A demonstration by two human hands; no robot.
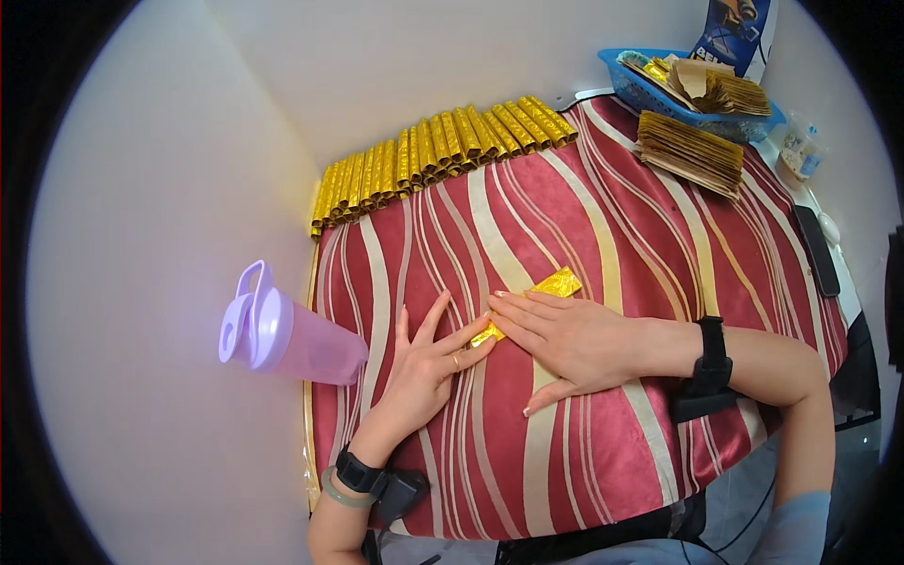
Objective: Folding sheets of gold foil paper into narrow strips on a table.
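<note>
A narrow strip of shiny gold foil paper [558, 283] lies slantwise on the striped cloth, its middle hidden under my fingers. My right hand [582, 341] rests flat across it, fingers stretched out together and thumb apart. At the strip's lower left end, my left hand [426, 365] touches it with a fingertip, its fingers spread. Neither hand grips anything. Whether the strip is folded or rolled beneath the fingers is hidden. Along the back edge, a row of gold foil rolls [438, 146] is stacked side by side.
A lilac shaker bottle [306, 334] lies at the left edge. Toward the back right sit a bundle of brownish-gold paper sheets [692, 155] and a blue basket [650, 97] of more paper. A dark phone [815, 250] and a clear plastic cup [800, 155] are along the right edge.
</note>
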